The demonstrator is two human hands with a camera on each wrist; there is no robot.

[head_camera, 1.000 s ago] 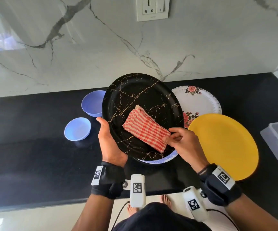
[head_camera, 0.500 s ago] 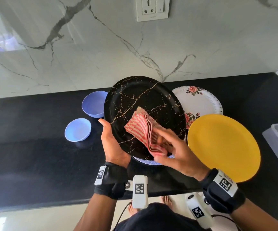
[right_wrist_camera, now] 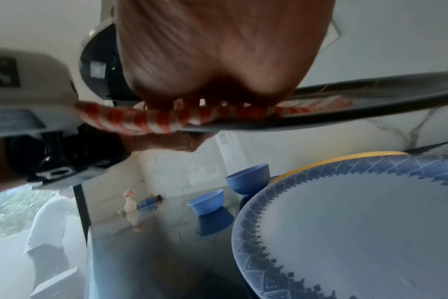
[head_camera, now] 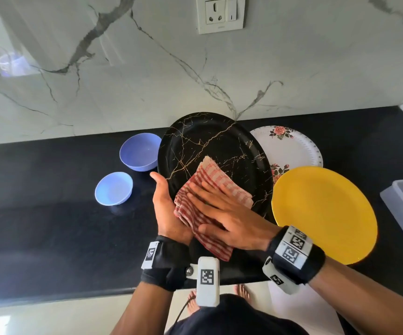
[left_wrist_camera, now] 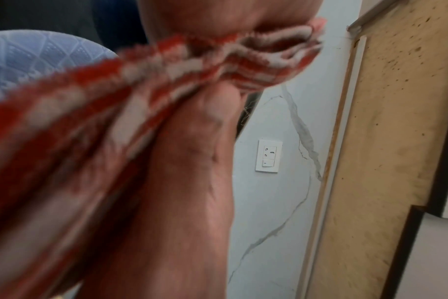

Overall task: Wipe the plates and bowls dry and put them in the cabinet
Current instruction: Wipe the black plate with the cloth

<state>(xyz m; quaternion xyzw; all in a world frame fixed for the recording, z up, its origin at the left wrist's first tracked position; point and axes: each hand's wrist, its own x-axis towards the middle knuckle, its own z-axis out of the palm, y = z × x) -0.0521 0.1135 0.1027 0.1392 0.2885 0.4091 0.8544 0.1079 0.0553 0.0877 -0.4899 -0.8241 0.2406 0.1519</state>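
Right hand [head_camera: 229,218], fingers [head_camera: 205,189] spread flat, pressing striped cloth [head_camera: 210,172] onto black plate [head_camera: 210,146], hiding its near part. Left hand [head_camera: 165,209] gripping plate's left rim; fingers hidden beneath. Patterned blue plate [right_wrist_camera: 345,232] lying underneath on worktop [head_camera: 50,226]; bowls [head_camera: 140,151] left, yellow plate [head_camera: 323,213] right.

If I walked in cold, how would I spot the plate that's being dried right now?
Start at the black counter under the marble wall. Among the plates there, the black plate is held up off the counter, a red striped cloth pressed on it. It alone is black with thin gold veins.
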